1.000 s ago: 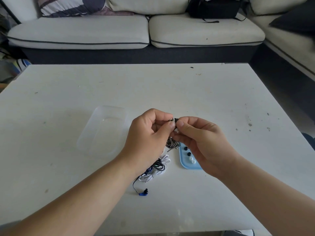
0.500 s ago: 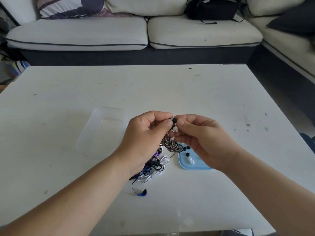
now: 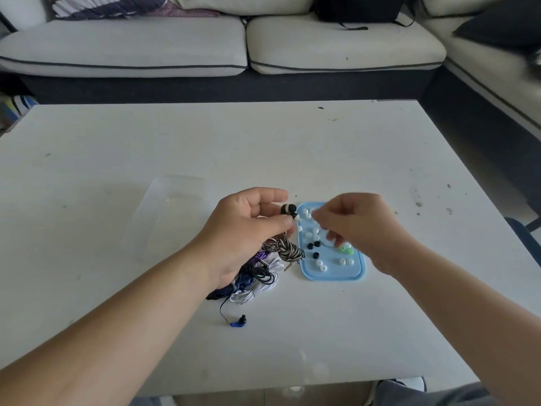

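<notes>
A: Where do we log the earbud (image 3: pixel 287 208)?

B: We log it in the left hand (image 3: pixel 246 230), pinched between thumb and curled fingers, raised above the table (image 3: pixel 292 148). Its black body sticks out past the fingertips toward the right hand (image 3: pixel 363 227). Its striped cable (image 3: pixel 285 248) hangs in a wound bundle under the left palm.

A: And the right hand?

B: It is blurred. We see the fingers bent, with the tips just beside the earbud and not touching it. We cannot tell whether they pinch anything. The hand hangs over the blue tray (image 3: pixel 333 275), which holds loose ear tips (image 3: pixel 320 264) in white, black and green.

A: What crowds the hands?

B: A pile of cables (image 3: pixel 257 278) lies under the left wrist, touching the tray's left rim. A blue earbud (image 3: pixel 237 322) lies nearer to us on its own lead. A clear lid (image 3: pixel 175 206) sits to the left of the left hand, apart from it.

A: Open room?

B: We note bare tabletop beyond the hands up to the far edge, and to the right of the tray. The tray sits well inside every table edge.
</notes>
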A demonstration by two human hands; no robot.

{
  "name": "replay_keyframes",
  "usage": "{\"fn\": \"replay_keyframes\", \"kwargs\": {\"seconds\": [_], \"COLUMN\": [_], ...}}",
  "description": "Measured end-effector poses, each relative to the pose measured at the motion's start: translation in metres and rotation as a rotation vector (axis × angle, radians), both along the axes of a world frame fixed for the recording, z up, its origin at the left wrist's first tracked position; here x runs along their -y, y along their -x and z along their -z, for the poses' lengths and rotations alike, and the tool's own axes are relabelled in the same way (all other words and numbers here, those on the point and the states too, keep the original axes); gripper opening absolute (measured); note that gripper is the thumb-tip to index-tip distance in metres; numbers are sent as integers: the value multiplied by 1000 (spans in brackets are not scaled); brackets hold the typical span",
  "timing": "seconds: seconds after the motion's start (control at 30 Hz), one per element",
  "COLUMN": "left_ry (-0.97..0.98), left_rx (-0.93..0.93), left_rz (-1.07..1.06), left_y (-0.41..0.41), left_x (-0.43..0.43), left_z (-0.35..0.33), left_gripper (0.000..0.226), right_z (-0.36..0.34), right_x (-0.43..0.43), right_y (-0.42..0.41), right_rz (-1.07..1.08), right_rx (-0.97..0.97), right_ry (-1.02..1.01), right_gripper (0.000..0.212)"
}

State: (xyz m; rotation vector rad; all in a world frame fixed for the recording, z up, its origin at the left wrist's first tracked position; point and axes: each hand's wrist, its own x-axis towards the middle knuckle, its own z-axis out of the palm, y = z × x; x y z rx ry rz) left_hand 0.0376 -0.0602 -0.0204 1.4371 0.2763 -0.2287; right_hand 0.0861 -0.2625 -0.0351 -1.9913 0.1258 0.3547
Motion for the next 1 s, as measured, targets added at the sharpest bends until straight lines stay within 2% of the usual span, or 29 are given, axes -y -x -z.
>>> {"fn": "replay_keyframes", "kwargs": {"seconds": [0.07, 0.17, 0.3, 0.6, 0.67, 0.7, 0.8, 0.83, 0.9, 1.0], "left_ry": [13, 32, 56, 31, 28, 32, 43, 45, 65, 111], "left_rx": [-24, -23, -31, -27, -28, -27, -17, -10, 1, 11], "left_rz": [17, 25, 15, -4, -14, -18, -15, -10, 5, 41], "left_y": [0, 0, 1, 0, -1, -2, -4, -5, -5, -3], "left_x": [0, 0, -1, -3, -3, -4, -6, -6, -6, -3], "left_z": [2, 4, 4, 5, 4, 3, 2, 2, 0, -3], "left_gripper": [37, 37, 37, 32, 31, 30, 29, 28, 25, 21], "right_z": [17, 37, 47, 40, 26, 16, -14, -19, -20, -19], "right_x": [2, -4, -7, -7, -6, -6, -6, -5, -4, -5], "right_y": [-1, 1, -2, 2, 2, 2, 5, 5, 6, 6], "right_rz": [-141, -332, -366, -462, -381, -317, -187, -170, -165, -166], "right_rx": [23, 28, 14, 30, 66, 64, -64, -80, -80, -75], "right_ry": [332, 617, 675, 719, 595, 453, -167, -300, -419, -482], "right_gripper": [12, 16, 22, 19, 14, 12, 3, 6, 10, 12]}}
